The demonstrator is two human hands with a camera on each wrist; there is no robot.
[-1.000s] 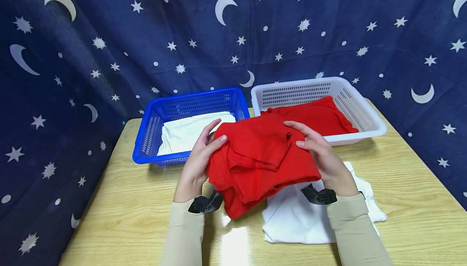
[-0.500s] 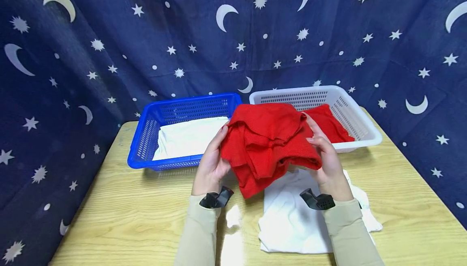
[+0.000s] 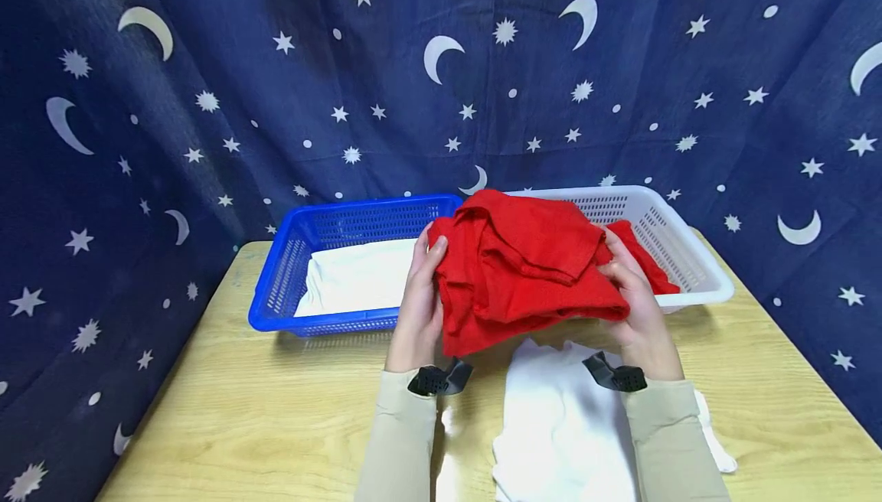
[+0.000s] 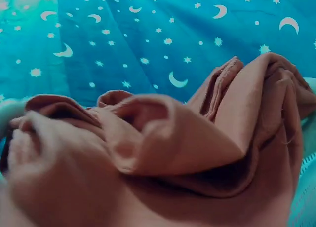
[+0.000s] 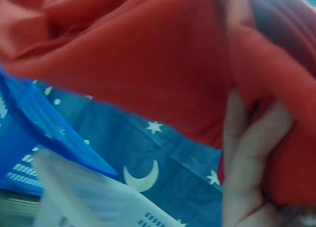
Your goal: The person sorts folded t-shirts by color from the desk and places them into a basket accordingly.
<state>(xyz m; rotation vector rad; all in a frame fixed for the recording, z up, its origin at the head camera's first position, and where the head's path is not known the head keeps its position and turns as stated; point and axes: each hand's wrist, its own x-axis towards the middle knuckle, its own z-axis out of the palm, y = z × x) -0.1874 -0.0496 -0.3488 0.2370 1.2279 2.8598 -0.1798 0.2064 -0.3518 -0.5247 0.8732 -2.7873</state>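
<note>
With left hand, gripping left edge of folded, slightly rumpled red fabric cloth, with thumb on upper side; with right hand, gripping right edge of same; holding it up at centre of head frame, clear of light wood-grain table; in right wrist view, can make out curled fingers against the red at lower right; in left wrist view, mostly loose folds across lower half; behind, left of centre, blue rectangular perforated plastic basket with flat folded white cloth inside; right of centre, white rectangular perforated plastic basket, partly hidden by held cloth, with second red fabric piece inside; at lower centre-right, loose white fabric garment-like piece on table, partly hidden behind beige right sleeve; across top, dark blue curtain with white moons, stars.
</note>
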